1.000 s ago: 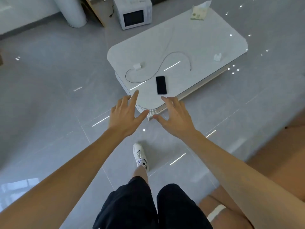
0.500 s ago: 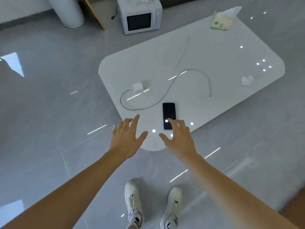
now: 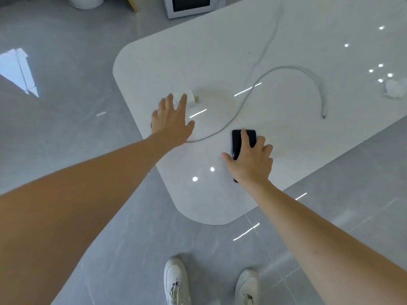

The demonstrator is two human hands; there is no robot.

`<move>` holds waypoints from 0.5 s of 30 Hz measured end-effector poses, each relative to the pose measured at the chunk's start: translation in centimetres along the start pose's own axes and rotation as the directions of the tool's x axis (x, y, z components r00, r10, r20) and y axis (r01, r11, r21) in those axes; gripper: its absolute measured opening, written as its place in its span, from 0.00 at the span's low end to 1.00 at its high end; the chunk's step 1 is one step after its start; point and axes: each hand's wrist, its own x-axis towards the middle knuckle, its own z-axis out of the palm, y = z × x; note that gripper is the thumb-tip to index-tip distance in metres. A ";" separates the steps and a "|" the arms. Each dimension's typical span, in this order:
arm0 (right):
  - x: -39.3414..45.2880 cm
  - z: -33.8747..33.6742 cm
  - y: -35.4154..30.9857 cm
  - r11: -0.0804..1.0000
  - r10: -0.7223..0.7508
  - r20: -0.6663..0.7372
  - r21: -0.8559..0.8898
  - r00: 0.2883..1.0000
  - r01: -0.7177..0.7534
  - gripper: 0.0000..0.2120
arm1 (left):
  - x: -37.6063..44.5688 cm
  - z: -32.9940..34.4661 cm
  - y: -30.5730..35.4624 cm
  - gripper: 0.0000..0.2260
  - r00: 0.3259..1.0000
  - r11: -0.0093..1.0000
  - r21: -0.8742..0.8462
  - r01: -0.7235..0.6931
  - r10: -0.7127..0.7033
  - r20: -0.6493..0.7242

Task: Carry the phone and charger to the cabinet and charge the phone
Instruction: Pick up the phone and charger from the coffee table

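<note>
No text, label, brand, number or sign can be read anywhere in the view. The phone (image 3: 243, 142) shows only a dark, blank face, the white charger (image 3: 191, 98) carries no legible print, and the appliance (image 3: 191, 5) at the top edge shows a plain dark window. The dark marks on the white shoes (image 3: 176, 280) are too blurred to make out.

white table (image 3: 220, 51); microwave (image 3: 189, 5) on floor; crumpled tissue (image 3: 395, 89) on table.
</note>
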 end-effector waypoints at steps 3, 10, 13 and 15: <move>0.3 1.1 0.4 0.999 -0.008 -0.056 -0.034 0.998 0.006 0.36 | 2.7 0.2 0.0 0.35 0.999 0.999 0.043 -0.025 0.024 0.024; 1.5 0.8 0.2 0.980 0.008 0.029 0.199 1.000 -0.013 0.44 | 4.9 0.6 -0.1 0.23 1.000 0.999 0.050 -0.017 0.016 0.020; 1.6 0.5 0.3 0.960 -0.017 0.066 0.281 0.998 -0.002 0.47 | 4.5 1.1 0.3 0.21 1.000 0.999 -0.032 0.009 -0.008 0.028; 1.5 0.3 0.4 0.957 -0.012 0.082 0.289 0.997 -0.012 0.47 | 3.9 1.2 0.5 0.20 0.999 0.994 -0.101 0.031 -0.027 0.034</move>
